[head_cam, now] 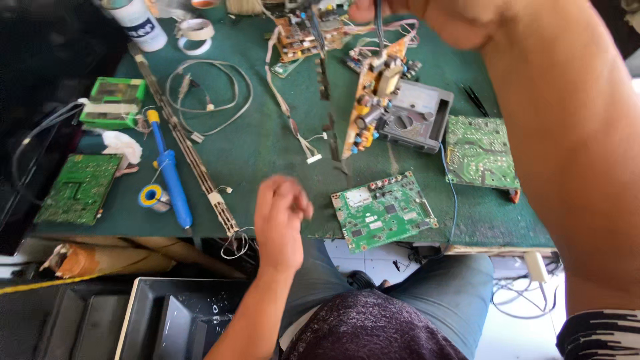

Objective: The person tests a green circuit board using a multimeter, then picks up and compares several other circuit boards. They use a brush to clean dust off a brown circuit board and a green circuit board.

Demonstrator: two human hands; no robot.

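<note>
- The right hand (400,17) is pinching a thin dark probe (379,27), its fingers closed, touching the upright orange board (373,100) just below them.
- The left hand (280,220) is hovering loosely curled, holding nothing; the green board (383,210) is lying just beside its fingers on the bench (267,140).
- Probing looks underway, unfinished.

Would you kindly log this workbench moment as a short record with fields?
Surface: green mat on a bench
Left hand: loosely closed at the near edge, holding nothing visible, blurred
Right hand: raised at the top edge, holding a thin dark rod
Orange board: standing on edge against the grey multimeter
Near left hand: green board, flat
Left side: blue soldering iron, solder spool
</note>
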